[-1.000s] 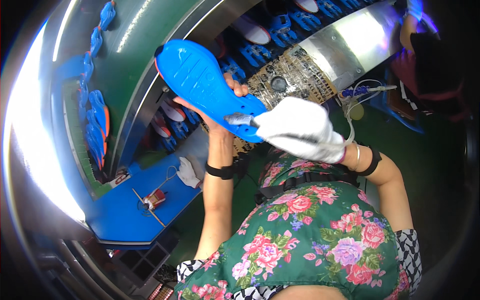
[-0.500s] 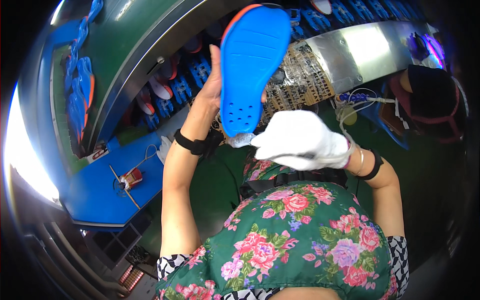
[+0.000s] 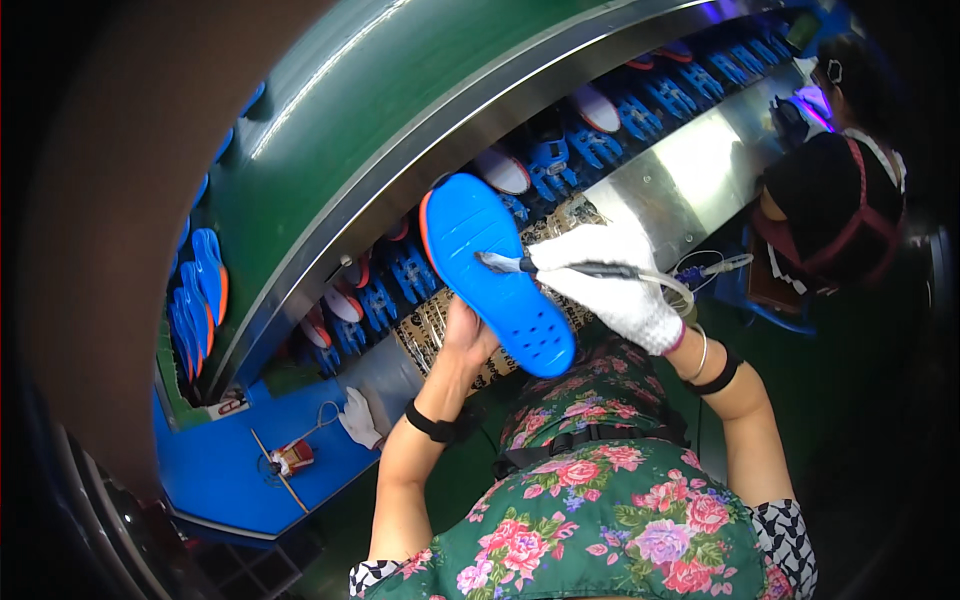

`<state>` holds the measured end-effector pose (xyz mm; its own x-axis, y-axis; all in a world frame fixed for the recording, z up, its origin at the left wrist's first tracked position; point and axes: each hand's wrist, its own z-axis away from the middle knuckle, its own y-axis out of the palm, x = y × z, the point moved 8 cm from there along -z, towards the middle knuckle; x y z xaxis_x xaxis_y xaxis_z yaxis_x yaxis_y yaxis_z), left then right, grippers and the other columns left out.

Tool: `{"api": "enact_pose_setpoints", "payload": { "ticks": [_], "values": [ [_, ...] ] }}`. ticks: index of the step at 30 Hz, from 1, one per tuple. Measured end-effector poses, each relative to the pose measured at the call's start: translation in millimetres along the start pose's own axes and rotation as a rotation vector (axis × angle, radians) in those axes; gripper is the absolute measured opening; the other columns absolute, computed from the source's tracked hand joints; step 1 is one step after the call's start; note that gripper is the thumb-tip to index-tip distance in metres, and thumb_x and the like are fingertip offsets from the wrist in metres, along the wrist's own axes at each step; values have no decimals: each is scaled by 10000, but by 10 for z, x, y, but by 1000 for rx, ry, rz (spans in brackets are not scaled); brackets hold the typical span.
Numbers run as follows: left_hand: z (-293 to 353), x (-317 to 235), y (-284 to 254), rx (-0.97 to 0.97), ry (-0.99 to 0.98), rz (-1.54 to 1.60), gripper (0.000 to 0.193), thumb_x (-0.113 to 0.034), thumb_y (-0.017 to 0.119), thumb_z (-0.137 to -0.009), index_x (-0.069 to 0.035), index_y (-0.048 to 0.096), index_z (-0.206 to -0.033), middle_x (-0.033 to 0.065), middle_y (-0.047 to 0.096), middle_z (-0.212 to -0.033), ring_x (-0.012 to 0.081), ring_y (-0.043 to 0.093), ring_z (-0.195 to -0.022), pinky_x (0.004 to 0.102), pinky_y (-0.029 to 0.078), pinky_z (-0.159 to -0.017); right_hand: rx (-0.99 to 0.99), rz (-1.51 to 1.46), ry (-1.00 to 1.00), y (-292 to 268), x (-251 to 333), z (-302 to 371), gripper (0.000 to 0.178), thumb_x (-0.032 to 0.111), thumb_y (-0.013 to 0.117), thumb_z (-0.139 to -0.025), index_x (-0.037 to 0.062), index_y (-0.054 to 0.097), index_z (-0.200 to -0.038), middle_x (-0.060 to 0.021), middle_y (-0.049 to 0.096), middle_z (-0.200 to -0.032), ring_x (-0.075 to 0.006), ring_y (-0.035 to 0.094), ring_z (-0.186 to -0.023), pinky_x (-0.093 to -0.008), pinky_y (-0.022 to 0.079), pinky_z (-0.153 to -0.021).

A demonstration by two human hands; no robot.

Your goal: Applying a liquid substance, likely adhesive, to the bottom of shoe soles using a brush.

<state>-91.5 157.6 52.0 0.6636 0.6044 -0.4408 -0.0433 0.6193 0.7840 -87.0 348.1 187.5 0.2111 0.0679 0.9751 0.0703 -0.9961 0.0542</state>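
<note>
Sole (image 3: pixel 500 285) in blue with an orange rim is held up in the person's left hand (image 3: pixel 468 335), over the near edge of the cardboard-covered bench (image 3: pixel 425 335). Its toe end points up and left, and its holed heel end down and right, toward the person's body. The left hand is bare and closed about the sole's left edge from below; its fingers are mostly hidden behind, so how tightly they press cannot be told. The right hand (image 3: pixel 605 280), in a white glove, is folded firmly round the handle of a brush (image 3: pixel 505 263), with a pale tube (image 3: pixel 672 285) running back past the wrist. The brush tip lies on the sole's face, toward the toe from the holes.

Good work here seems to call for a steady left wrist, the blue face turned squarely to the brush, and bare fingers kept behind the edge. Light, even strokes would suit it, overlapping a little and reaching the rim without spilling over onto the orange side. The grooves and the heel holes probably deserve care, since wet stuff could pool there. The tube is best kept off the brushed face.
</note>
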Motion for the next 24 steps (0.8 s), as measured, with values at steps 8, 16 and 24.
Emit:
{"api": "enact_pose_setpoints", "payload": {
  "ticks": [8, 16, 24],
  "values": [
    [169, 339, -76, 118, -286, 481, 637, -471, 511, -1024, -1, 436, -1446, 260, 560, -1362, 472, 611, -1150, 627, 510, -982, 67, 196, -236, -75, 168, 60, 114, 51, 782, -796, 62, 763, -908, -84, 744, -925, -224, 717, -874, -344, 570, -801],
    [249, 295, 357, 299, -118, 597, 1027, -626, 692, -787, -25, 323, -1533, 244, 473, -1464, 427, 540, -1261, 600, 442, -1069, -52, 312, -352, -66, 440, 269, 167, 37, 784, -786, 24, 756, -951, -124, 753, -937, -257, 721, -831, -357, 565, -740],
    [217, 462, 551, 73, 15, 64, 1007, -747, 604, -828, -152, 288, -1577, 132, 380, -1578, 382, 412, -1408, 591, 315, -1168, -131, 379, -458, -67, 665, 85, 200, 21, 773, -757, 13, 762, -956, -141, 759, -974, -255, 720, -850, -347, 563, -747]
  ]
}}
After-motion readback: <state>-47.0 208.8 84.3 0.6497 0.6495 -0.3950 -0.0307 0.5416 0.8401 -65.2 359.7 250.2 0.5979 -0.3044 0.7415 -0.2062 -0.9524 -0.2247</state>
